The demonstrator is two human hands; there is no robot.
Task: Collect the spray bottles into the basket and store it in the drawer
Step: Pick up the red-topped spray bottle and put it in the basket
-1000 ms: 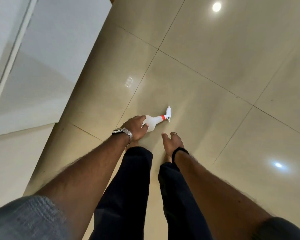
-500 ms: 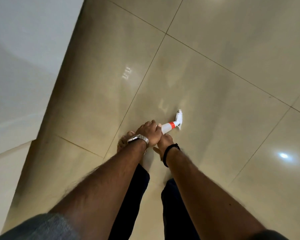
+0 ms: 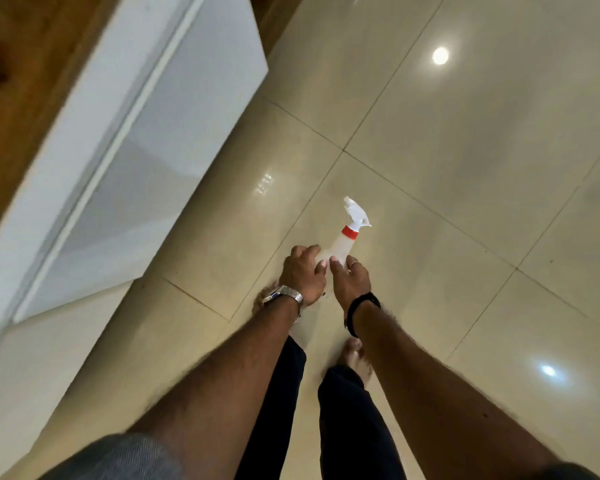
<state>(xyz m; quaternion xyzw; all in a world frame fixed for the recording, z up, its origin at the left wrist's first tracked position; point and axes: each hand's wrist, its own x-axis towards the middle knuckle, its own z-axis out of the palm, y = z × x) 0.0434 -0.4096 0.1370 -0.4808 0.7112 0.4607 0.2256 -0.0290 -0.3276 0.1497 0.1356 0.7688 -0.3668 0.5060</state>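
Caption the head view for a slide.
Both hands hold a white spray bottle over a glossy tiled floor.

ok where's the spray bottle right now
In the head view, the spray bottle is centre frame, held between the left hand and right hand, nozzle pointing away over the floor.

No readable text, label or number anywhere.
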